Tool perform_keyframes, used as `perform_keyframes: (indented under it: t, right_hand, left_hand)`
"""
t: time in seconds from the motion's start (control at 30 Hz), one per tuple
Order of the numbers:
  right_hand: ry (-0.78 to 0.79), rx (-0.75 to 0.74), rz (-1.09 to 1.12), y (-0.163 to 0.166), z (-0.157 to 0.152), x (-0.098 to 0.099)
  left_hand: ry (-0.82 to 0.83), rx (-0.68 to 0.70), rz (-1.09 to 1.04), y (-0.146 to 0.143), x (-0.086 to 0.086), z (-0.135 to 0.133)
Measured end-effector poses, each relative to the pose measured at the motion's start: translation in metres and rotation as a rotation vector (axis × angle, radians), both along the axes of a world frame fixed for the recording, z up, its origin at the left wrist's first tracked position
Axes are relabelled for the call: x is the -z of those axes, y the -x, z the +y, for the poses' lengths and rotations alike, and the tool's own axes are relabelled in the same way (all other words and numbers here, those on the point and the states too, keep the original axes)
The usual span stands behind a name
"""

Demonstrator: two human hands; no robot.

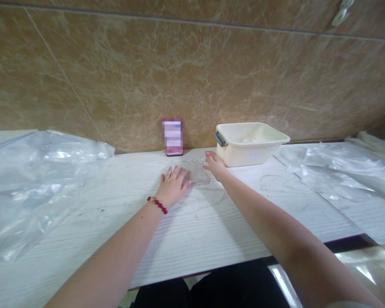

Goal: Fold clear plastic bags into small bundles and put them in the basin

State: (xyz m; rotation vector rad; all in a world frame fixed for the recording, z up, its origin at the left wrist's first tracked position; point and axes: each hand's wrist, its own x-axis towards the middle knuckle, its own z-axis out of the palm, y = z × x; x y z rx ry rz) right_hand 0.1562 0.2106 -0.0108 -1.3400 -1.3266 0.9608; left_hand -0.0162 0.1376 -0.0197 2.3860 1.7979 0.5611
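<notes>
My left hand (173,185) lies flat on the white table (192,231), fingers spread, with a red bead bracelet at the wrist. Its fingertips rest on the edge of a small clear plastic bag (199,176) that lies flat on the table. My right hand (215,165) rests on the far right side of the same bag, fingers stretched out towards the left. Neither hand grips anything. The bag is see-through and its outline is faint.
A cream plastic tub (252,143) with a grey handle stands just right of my right hand, by the brown tiled wall. A phone (172,137) leans on the wall behind the bag. Large clear plastic sheets lie at the left (35,179) and right (343,171).
</notes>
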Motion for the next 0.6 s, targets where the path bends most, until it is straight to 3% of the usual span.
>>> perform_keyframes:
  t: [0.17,0.33,0.43,0.6]
  right_hand:
    - [0.135,-0.056,0.211,-0.001,-0.003,-0.008]
    - [0.164,-0.129,0.172,-0.007,-0.001,-0.012]
    - [0.139,-0.148,0.142,-0.008,-0.002,-0.013]
    - [0.152,-0.204,0.181,-0.005,-0.001,-0.011]
  left_hand:
    - [-0.139,-0.276,-0.677,0.018,0.001,0.023]
    - [0.148,-0.37,-1.478,0.041,-0.009,0.037]
    - [0.264,-0.322,-1.674,0.047,-0.014,0.038]
    - [0.316,-0.231,-1.791,0.05,-0.016,0.038]
